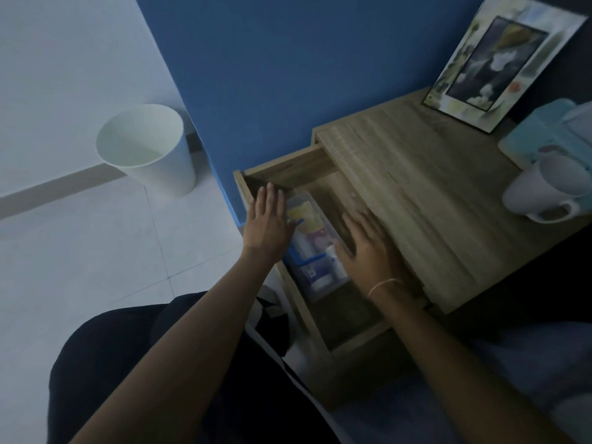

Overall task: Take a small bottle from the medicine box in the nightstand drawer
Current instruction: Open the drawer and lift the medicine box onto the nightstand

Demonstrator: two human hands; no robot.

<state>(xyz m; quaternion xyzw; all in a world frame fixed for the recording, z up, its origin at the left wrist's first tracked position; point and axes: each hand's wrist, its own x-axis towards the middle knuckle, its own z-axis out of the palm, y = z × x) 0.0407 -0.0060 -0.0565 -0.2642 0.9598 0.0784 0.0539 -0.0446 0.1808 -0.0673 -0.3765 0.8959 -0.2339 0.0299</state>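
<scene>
White bin is sitting far left on the floor, out of play. Your left hand is hovering flat and open, gripping nothing, at the left edge of the medicine box. The clear box is lying lid-on in the open nightstand drawer, small bottles showing through it. Your right hand is spreading open on its right side, also empty. Risk: you're squeezing a slick box in dim light, so it could slip or tip; the mug is sitting far right.
</scene>
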